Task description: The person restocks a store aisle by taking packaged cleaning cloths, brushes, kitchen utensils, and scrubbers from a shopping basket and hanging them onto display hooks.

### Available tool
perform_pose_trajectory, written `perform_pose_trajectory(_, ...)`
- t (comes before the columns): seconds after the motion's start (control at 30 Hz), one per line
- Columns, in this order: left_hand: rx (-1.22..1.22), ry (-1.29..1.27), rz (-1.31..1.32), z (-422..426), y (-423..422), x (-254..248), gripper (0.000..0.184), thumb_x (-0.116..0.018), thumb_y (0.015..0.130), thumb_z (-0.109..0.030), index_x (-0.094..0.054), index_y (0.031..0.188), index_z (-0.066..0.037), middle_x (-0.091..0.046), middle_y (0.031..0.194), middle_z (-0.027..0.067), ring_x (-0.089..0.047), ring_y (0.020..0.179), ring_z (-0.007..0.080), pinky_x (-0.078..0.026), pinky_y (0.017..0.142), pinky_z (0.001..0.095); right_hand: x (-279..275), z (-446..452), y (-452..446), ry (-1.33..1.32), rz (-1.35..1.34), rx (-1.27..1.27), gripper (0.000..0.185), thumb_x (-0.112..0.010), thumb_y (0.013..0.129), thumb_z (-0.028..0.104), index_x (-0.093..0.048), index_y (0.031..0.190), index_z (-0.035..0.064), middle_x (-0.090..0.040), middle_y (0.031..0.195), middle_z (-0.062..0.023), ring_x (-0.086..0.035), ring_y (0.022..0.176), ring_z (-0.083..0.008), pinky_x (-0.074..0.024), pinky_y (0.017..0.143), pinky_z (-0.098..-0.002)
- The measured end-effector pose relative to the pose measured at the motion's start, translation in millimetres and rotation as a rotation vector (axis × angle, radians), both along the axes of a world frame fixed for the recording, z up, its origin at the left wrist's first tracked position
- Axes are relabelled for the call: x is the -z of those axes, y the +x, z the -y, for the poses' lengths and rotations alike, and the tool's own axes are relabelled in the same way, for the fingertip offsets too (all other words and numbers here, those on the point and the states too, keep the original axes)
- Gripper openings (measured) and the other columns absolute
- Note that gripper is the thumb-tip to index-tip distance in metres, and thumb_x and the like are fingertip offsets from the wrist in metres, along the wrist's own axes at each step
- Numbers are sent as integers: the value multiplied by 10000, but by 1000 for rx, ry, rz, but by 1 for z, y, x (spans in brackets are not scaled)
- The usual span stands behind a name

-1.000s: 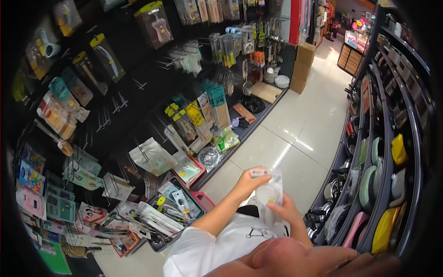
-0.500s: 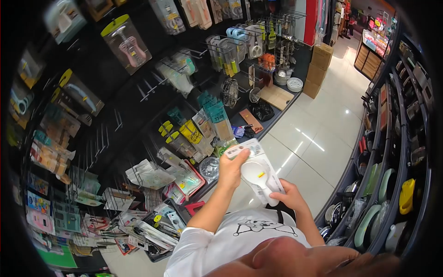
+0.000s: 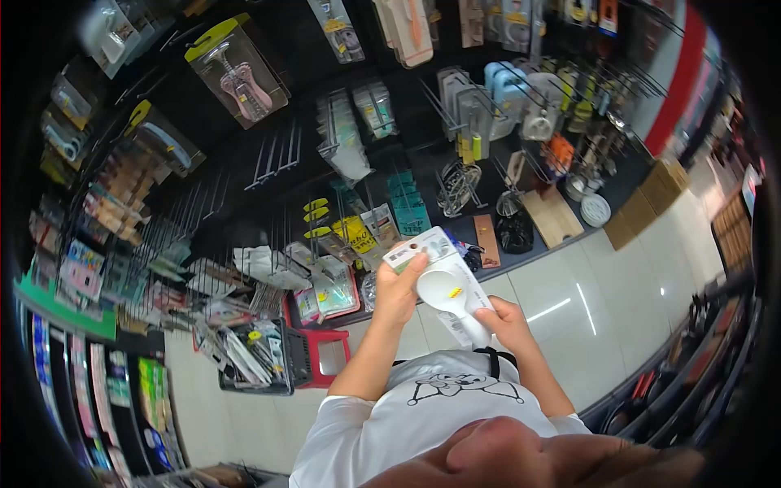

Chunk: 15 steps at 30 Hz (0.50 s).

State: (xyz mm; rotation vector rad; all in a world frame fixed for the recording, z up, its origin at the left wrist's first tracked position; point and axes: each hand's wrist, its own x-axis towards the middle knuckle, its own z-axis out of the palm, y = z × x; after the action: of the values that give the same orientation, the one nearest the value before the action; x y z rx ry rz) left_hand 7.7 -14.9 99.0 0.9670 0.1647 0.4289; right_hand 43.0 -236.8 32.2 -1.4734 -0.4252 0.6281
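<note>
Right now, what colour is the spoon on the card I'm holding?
The spoon is white, with a small yellow mark; it shows best in the head view.

"From my screen, where could a hand pass?"
"Over the floor tiles (image 3: pixel 618 333), right of the right hand (image 3: pixel 506 325)."
"What blocks me leftward?"
"The dark basket (image 3: pixel 286 366) low down, and hanging white packets (image 3: pixel 268 267) farther forward."

No text can be read with certainty: the print on the white card (image 3: pixel 435 244) is too small, and from it, letters on the yellow packet (image 3: pixel 353 233), at ten o'clock, and the teal pack (image 3: pixel 408 203), at eleven, are blurred.
</note>
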Motion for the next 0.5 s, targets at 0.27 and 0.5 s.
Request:
perform_pose_trajectory(0.27, -74, -98, -83, 28, 65, 3, 321, -555, 977, -109, -524, 1270, 19, -621, 1222, 108, -600, 1113, 187, -476, 955, 335, 4, 21, 103, -17, -183, -163, 230, -613, 930, 148, -674, 1078, -16, -670, 949, -19, -587, 843, -78, -487, 749, -246)
perform_pose_trajectory(0.5, -131, -124, 17, 4, 85, -10, 409, -449, 1036, -276, -489, 1305, 29, -580, 1282, 132, -575, 1163, 228, -451, 1007, 362, 8, -13, 119, 94, -270, -208, 262, -606, 952, 161, -647, 1147, -9, -678, 1014, -28, -590, 873, -69, -486, 780, -248)
